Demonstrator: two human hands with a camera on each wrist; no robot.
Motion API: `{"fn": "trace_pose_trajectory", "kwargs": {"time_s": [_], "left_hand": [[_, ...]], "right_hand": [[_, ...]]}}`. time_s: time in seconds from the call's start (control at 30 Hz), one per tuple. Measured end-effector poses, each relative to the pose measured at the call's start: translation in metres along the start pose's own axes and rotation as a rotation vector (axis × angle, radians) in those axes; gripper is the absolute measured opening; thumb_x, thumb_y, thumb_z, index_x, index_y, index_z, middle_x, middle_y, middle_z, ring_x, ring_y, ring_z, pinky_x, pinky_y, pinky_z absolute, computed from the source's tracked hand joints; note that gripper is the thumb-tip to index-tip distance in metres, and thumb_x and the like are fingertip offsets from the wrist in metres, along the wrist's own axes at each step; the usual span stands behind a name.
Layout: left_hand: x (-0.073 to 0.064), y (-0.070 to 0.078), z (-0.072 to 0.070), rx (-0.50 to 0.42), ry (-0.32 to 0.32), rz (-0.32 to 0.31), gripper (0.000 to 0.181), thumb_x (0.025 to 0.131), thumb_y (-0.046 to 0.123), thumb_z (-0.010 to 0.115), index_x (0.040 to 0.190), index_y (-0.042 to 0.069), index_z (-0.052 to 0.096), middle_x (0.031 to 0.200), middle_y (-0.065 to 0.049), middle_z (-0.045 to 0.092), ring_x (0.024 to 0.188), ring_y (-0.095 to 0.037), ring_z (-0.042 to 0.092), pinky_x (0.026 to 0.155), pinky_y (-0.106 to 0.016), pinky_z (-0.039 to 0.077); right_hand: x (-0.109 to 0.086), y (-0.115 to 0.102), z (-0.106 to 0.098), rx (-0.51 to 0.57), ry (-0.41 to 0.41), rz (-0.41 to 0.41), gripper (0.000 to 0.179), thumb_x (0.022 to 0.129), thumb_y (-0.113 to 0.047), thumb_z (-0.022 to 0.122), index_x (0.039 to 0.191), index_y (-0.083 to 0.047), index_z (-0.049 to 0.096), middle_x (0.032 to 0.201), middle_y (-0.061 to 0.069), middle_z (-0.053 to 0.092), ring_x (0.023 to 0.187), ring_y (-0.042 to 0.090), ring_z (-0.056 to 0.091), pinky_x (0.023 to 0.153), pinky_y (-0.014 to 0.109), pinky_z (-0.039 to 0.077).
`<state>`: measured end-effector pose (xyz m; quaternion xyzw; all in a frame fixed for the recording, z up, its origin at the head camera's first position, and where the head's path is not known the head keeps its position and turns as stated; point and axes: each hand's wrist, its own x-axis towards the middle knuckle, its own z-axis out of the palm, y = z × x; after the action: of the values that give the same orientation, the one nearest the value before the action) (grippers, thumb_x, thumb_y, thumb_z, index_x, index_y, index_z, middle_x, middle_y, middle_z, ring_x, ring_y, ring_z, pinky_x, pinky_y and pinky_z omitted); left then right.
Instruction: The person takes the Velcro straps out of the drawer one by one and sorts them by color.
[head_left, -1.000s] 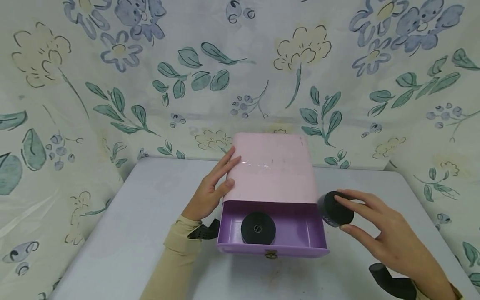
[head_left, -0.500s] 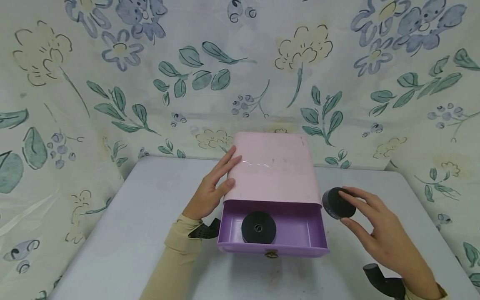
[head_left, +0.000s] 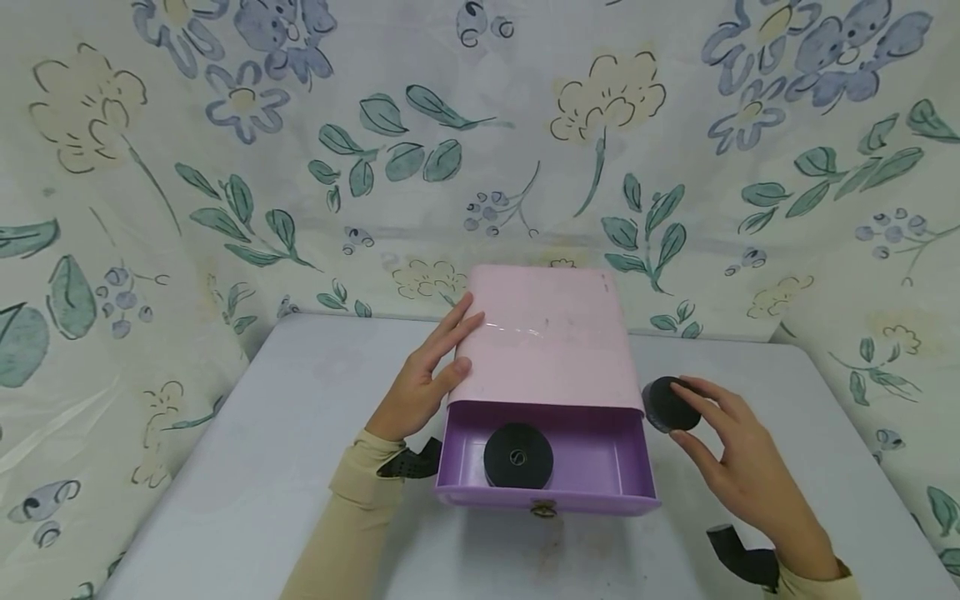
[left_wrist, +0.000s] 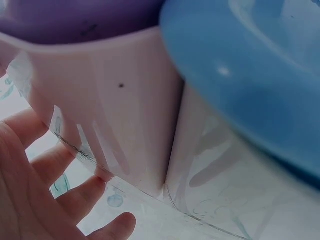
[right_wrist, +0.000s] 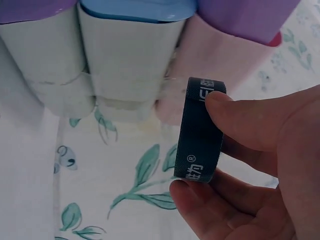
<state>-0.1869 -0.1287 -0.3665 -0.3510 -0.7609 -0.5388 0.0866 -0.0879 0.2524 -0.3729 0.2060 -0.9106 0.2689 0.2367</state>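
White desk: my right hand is rim-pinching a likely light, stiff roll; left hand, uncurled, is touching the box.

A printed cloth is hanging behind the bench, and it is covering also the left and right sides. On this cloth, blue flowers are filling the upper left and upper right, and their centres are showing yellow. Pale yellow flowers are standing between green leaves, and small bluish berries are hanging on thin stems. A crease is running across the lower cloth. The bench is looking whitish, and faint brown stains are marking its near part.
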Motion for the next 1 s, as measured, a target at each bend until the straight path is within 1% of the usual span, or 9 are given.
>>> {"fn": "trace_pose_trajectory", "kwargs": {"time_s": [0.1,0.13,0.2,0.27,0.33,0.37,0.6,0.73,1.0], "left_hand": [[0.000,0.000,0.000,0.000,-0.002,-0.001,0.056,0.106,0.039,0.049,0.155,0.015,0.041,0.167,0.006,0.017,0.154,-0.017,0.013,0.121,-0.055,0.016],[0.000,0.000,0.000,-0.001,-0.002,-0.002,0.055,0.106,0.039,0.049,0.155,0.015,0.041,0.167,0.006,0.017,0.154,-0.017,0.013,0.121,-0.055,0.016],[0.000,0.000,0.000,-0.001,0.000,-0.001,0.055,0.106,0.038,0.049,0.155,0.015,0.041,0.167,0.006,0.017,0.154,-0.017,0.013,0.121,-0.054,0.016],[0.000,0.000,0.000,0.000,0.001,-0.002,0.055,0.106,0.038,0.049,0.155,0.015,0.041,0.167,0.006,0.017,0.153,-0.017,0.014,0.121,-0.054,0.016],[0.000,0.000,0.000,0.001,0.002,-0.002,0.055,0.106,0.038,0.050,0.155,0.015,0.042,0.167,0.006,0.017,0.153,-0.017,0.014,0.121,-0.054,0.016],[0.000,0.000,0.000,0.004,0.002,-0.001,0.055,0.106,0.038,0.049,0.155,0.015,0.042,0.167,0.006,0.017,0.153,-0.017,0.014,0.121,-0.054,0.016],[0.001,0.001,-0.001,0.018,0.002,0.003,0.056,0.106,0.041,0.049,0.155,0.015,0.042,0.167,0.006,0.018,0.153,-0.017,0.014,0.121,-0.055,0.016],[0.001,0.001,-0.001,0.022,0.002,-0.001,0.056,0.106,0.041,0.048,0.155,0.016,0.041,0.167,0.006,0.017,0.153,-0.017,0.014,0.121,-0.055,0.016],[0.001,0.000,0.000,0.010,-0.001,-0.001,0.056,0.106,0.039,0.049,0.155,0.014,0.042,0.167,0.005,0.018,0.153,-0.018,0.014,0.121,-0.055,0.016]], "right_hand": [[-0.001,0.005,0.006,0.008,0.008,-0.008,0.064,0.077,0.004,0.081,0.137,-0.003,0.060,0.138,0.019,0.055,0.125,0.040,0.051,0.105,0.004,0.019],[-0.001,0.006,0.008,0.007,0.006,-0.003,0.064,0.077,0.004,0.081,0.136,-0.003,0.060,0.138,0.019,0.055,0.124,0.041,0.051,0.107,0.007,0.023],[-0.002,0.009,0.012,0.005,-0.005,0.015,0.062,0.078,0.003,0.081,0.136,-0.002,0.060,0.138,0.020,0.055,0.125,0.041,0.051,0.111,0.025,0.036],[-0.003,0.012,0.015,0.002,-0.016,0.031,0.060,0.079,0.001,0.081,0.135,-0.002,0.060,0.137,0.021,0.055,0.125,0.042,0.051,0.105,0.046,0.045],[-0.003,0.014,0.018,-0.005,-0.024,0.039,0.058,0.080,0.001,0.080,0.135,-0.001,0.059,0.137,0.022,0.055,0.125,0.043,0.050,0.093,0.062,0.045],[-0.003,0.016,0.019,-0.001,-0.025,0.041,0.058,0.081,0.001,0.080,0.134,0.000,0.059,0.137,0.023,0.054,0.124,0.044,0.050,0.091,0.065,0.044],[-0.003,0.026,0.030,0.013,-0.038,0.044,0.055,0.081,0.005,0.078,0.133,0.005,0.058,0.135,0.027,0.053,0.124,0.047,0.048,0.092,0.066,0.041],[-0.004,0.029,0.035,0.014,-0.050,0.048,0.054,0.083,0.004,0.077,0.133,0.005,0.059,0.135,0.028,0.053,0.123,0.048,0.048,0.094,0.067,0.041],[-0.007,0.035,0.041,0.003,-0.083,0.101,0.051,0.085,0.003,0.076,0.133,0.007,0.058,0.135,0.030,0.053,0.124,0.050,0.048,0.095,0.068,0.042]]}}
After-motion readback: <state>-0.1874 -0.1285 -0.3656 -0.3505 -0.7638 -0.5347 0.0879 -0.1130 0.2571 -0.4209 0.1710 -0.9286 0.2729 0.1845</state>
